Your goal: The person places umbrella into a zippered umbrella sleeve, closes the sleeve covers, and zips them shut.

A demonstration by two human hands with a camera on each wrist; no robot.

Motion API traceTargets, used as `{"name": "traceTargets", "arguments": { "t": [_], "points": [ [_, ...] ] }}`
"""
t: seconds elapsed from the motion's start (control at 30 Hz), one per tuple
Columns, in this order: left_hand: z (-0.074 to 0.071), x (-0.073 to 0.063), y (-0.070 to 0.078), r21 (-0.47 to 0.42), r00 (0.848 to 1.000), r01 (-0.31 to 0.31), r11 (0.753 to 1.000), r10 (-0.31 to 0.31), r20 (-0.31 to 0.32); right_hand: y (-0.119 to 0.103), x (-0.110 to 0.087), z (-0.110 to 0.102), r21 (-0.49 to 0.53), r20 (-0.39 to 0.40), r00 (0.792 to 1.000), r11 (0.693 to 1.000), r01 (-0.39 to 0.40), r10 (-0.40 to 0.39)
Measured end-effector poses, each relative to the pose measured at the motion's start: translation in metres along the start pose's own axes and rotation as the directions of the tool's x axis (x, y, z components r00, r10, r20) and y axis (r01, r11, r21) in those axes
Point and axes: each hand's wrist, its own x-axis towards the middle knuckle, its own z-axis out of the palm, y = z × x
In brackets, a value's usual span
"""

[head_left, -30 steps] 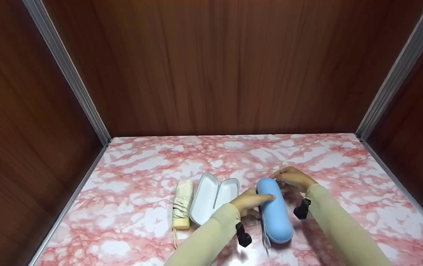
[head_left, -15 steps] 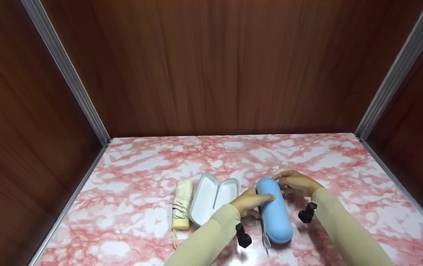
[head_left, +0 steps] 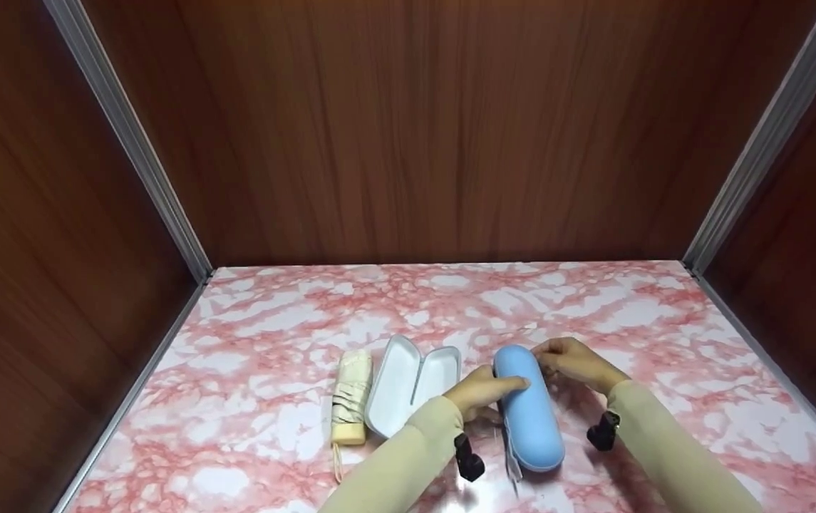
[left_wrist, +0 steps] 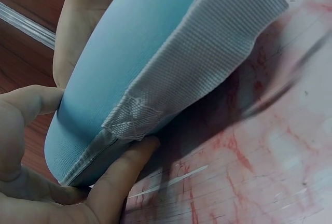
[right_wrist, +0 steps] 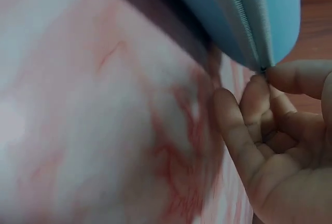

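A blue hard-shell zip case [head_left: 534, 434] with rounded ends lies lengthwise on the table. My left hand [head_left: 484, 392] grips it from the left, thumb on top and fingers low on its side. A grey fabric strap [left_wrist: 181, 58] hangs along that side in the left wrist view. At the case's far right side is my right hand [head_left: 575, 362]. In the right wrist view its thumb and index finger pinch at the small dark zipper pull [right_wrist: 263, 71], mostly hidden by the fingertips. The zipper [right_wrist: 239, 14] runs from there along the case's edge.
Left of the case, a white glasses case [head_left: 395, 392] lies open, partly behind my left forearm. A folded cream umbrella [head_left: 353, 388] with a yellow handle and cord lies beside it. Brown wood-grain panels [head_left: 408, 142] enclose the marbled red-and-white table [head_left: 272, 320].
My right hand has shifted a little right and toward me, from the far end of the blue case down along its right side. The left hand and the case stay in place.
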Motion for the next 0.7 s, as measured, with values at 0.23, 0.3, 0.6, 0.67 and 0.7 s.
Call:
{"name": "traceTargets", "arguments": {
  "t": [0.23,0.3,0.6,0.67,0.7],
  "points": [
    [0.0,0.001,-0.002,0.027,1.0,0.002,1.0,-0.001,-0.01,-0.003,-0.002,0.008,-0.292,-0.124,0.99,0.956,0.022,-0.061],
    [0.0,0.001,-0.002,0.026,1.0,0.003,1.0,-0.002,-0.012,-0.005,-0.003,0.009,-0.408,-0.148,0.981,0.911,0.055,-0.125],
    [0.001,0.0,-0.002,0.035,1.0,-0.01,0.999,0.01,-0.005,-0.007,-0.007,0.013,-0.593,-0.209,0.953,0.803,0.054,-0.219],
    [0.001,0.0,-0.003,0.038,1.0,-0.016,0.999,0.016,0.0,-0.006,-0.007,0.013,-0.601,-0.215,0.951,0.798,0.05,-0.221],
    [0.001,0.001,-0.003,0.041,1.0,-0.018,0.999,0.018,0.0,-0.005,-0.008,0.013,-0.598,-0.216,0.95,0.8,0.052,-0.224]
  ]
}}
